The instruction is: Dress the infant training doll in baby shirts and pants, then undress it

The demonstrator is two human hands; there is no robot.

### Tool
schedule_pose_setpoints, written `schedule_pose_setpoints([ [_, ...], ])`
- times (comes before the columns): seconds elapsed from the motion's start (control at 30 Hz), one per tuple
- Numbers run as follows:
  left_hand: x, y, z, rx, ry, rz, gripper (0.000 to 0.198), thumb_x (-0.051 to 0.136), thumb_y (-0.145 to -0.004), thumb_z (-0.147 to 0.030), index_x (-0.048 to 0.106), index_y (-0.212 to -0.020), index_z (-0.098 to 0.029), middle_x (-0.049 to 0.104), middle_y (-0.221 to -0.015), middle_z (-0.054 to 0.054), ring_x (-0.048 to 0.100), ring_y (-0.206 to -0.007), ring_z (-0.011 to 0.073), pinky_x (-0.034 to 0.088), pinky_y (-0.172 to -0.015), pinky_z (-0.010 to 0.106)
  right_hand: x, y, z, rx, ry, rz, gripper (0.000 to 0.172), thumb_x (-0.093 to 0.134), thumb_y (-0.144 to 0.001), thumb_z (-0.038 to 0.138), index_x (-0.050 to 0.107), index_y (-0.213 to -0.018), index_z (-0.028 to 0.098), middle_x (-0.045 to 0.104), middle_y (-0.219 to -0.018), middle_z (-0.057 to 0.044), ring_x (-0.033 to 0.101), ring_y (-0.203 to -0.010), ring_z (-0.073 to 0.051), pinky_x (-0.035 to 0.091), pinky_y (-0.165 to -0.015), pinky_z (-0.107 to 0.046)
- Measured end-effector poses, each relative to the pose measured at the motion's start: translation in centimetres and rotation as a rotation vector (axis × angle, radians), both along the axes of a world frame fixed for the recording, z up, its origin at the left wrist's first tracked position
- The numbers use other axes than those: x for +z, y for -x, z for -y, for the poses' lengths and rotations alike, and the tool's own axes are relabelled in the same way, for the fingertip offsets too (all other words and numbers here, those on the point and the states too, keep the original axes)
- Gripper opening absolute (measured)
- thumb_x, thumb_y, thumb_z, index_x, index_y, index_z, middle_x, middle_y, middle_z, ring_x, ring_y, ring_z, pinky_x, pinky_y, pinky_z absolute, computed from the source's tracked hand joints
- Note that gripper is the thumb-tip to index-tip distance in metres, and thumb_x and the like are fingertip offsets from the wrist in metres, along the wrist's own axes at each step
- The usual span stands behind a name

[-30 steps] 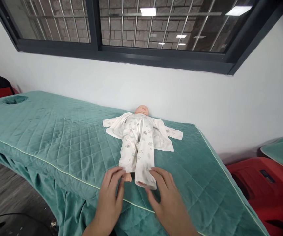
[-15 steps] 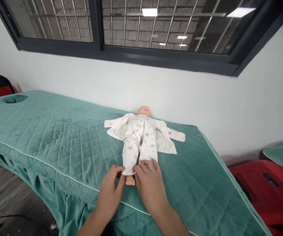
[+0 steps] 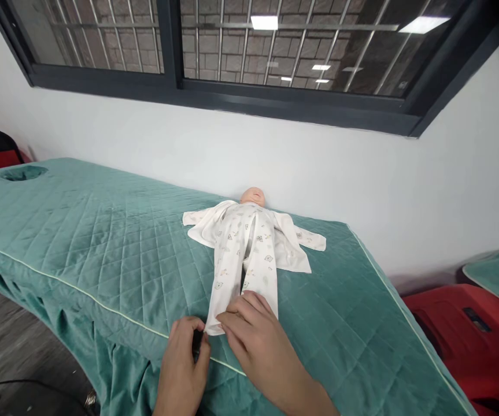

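A baby doll (image 3: 253,196) lies on its back, head toward the wall, on a green quilted bed cover. White printed baby pants (image 3: 225,271) lie along its legs, and the feet are hidden. The white baby jacket (image 3: 290,254) is spread out at both sides of the body. At the left corner of one pant cuff, my left hand (image 3: 184,358) is closed in a pinch on the fabric. My right hand (image 3: 260,346) lies over the lower pant legs, its fingertips pinching the same cuff from the right.
The quilted bed cover (image 3: 102,242) ends in a piped front edge near my hands. It has a face hole (image 3: 23,173) at far left. Behind stands a white wall (image 3: 340,167) under a dark-framed window (image 3: 275,101). A red plastic chair (image 3: 457,329) is at right.
Both hands have moved toward me, drawing the pant leg down and straighter. The doll's foot, visible before below the cuff, is now covered.
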State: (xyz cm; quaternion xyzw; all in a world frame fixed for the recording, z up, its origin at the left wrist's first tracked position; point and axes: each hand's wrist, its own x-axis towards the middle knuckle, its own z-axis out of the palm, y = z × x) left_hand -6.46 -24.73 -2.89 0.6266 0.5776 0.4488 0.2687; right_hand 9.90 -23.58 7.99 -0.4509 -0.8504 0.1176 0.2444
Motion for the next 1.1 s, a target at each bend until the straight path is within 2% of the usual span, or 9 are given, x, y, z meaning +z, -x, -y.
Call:
schedule_pose_setpoints([
  [0.13, 0.6, 0.8, -0.4, -0.056, -0.163, -0.058, 0.035, 0.045, -0.089, -0.018, 0.055, -0.122, -0.023, 0.057, -0.128, 0.01, 0.057, -0.114, 0.0239, 0.052, -0.087, 0.037, -0.2, -1.6, 0.2, -0.034, 0.044, -0.166, 0.021, 0.045, -0.099, 0.018, 0.063, -0.108, 0.025, 0.063, -0.101, -0.002, 0.055, -0.1, -0.017, 0.045, -0.091, -0.034],
  [0.2, 1.1, 1.4, -1.1, -0.17, -0.223, -0.076, 0.037, 0.042, -0.09, -0.014, 0.057, -0.122, -0.024, 0.059, -0.126, 0.008, 0.058, -0.114, 0.0215, 0.051, -0.089, 0.035, -0.5, -3.3, -0.1, -0.127, 0.024, -0.243, 0.022, 0.046, -0.099, 0.021, 0.061, -0.114, 0.027, 0.063, -0.11, -0.003, 0.057, -0.105, -0.017, 0.046, -0.092, -0.033],
  [0.27, 1.4, 2.2, -2.6, -0.266, -0.25, -0.077, 0.032, 0.04, -0.09, -0.011, 0.062, -0.109, -0.024, 0.065, -0.111, 0.006, 0.063, -0.102, 0.0182, 0.052, -0.085, 0.032, -1.3, -5.4, -0.9, -0.247, -0.021, -0.291, 0.023, 0.047, -0.098, 0.023, 0.059, -0.117, 0.027, 0.062, -0.117, -0.004, 0.058, -0.109, -0.018, 0.047, -0.094, -0.033],
  [0.37, 1.8, 3.0, -7.0, -0.251, -0.219, -0.073, 0.028, 0.039, -0.089, -0.009, 0.063, -0.098, -0.022, 0.066, -0.092, 0.003, 0.063, -0.086, 0.0163, 0.053, -0.076, 0.029, -3.0, -8.7, -3.6, -0.423, -0.049, -0.287, 0.025, 0.045, -0.096, 0.021, 0.06, -0.115, 0.025, 0.062, -0.119, -0.006, 0.058, -0.112, -0.021, 0.047, -0.097, -0.037],
  [0.43, 2.2, 2.9, -11.0, -0.203, -0.23, -0.156, 0.032, 0.04, -0.087, -0.007, 0.063, -0.104, -0.02, 0.067, -0.101, 0.005, 0.062, -0.095, 0.0189, 0.053, -0.086, 0.034, -4.2, -10.4, -6.3, -0.498, -0.022, -0.212, 0.031, 0.042, -0.092, 0.014, 0.061, -0.114, 0.022, 0.062, -0.121, -0.008, 0.057, -0.114, -0.023, 0.045, -0.101, -0.041],
  [0.53, 2.9, 1.7, -17.2, -0.198, -0.282, -0.432, 0.035, 0.045, -0.085, -0.008, 0.063, -0.112, -0.017, 0.063, -0.119, 0.01, 0.052, -0.119, 0.0263, 0.044, -0.104, 0.045, -5.3, -11.6, -10.2, -0.407, 0.021, -0.075, 0.032, 0.044, -0.087, 0.01, 0.068, -0.108, 0.019, 0.063, -0.118, -0.01, 0.055, -0.114, -0.025, 0.042, -0.102, -0.042],
  [0.67, 3.4, -0.2, -22.1, -0.407, -0.292, -0.639, 0.03, 0.056, -0.081, -0.012, 0.066, -0.109, -0.015, 0.061, -0.12, 0.013, 0.049, -0.124, 0.0279, 0.041, -0.11, 0.045, -5.6, -11.3, -12.5, -0.292, 0.034, 0.017, 0.027, 0.05, -0.088, 0.014, 0.071, -0.104, 0.019, 0.063, -0.106, -0.011, 0.056, -0.102, -0.024, 0.046, -0.092, -0.038],
  [0.9, 3.5, -1.6, -23.6, -0.798, -0.338, -0.55, 0.019, 0.054, -0.087, -0.022, 0.072, -0.092, -0.024, 0.068, -0.103, 0.008, 0.059, -0.112, 0.0249, 0.047, -0.103, 0.039, -5.5, -10.9, -12.3, -0.362, -0.008, -0.005, 0.025, 0.047, -0.089, 0.012, 0.069, -0.1, 0.019, 0.061, -0.101, -0.007, 0.054, -0.094, -0.021, 0.048, -0.09, -0.039],
  [1.1, 3.6, -3.3, -24.4, -0.809, -0.302, -0.509, 0.018, 0.056, -0.083, -0.021, 0.07, -0.095, -0.023, 0.071, -0.105, 0.008, 0.065, -0.1, 0.0256, 0.051, -0.091, 0.036, -5.2, -10.7, -12.8, -0.333, -0.041, -0.091, 0.028, 0.05, -0.092, 0.019, 0.066, -0.114, 0.023, 0.066, -0.094, -0.007, 0.059, -0.091, -0.024, 0.053, -0.085, -0.04],
])
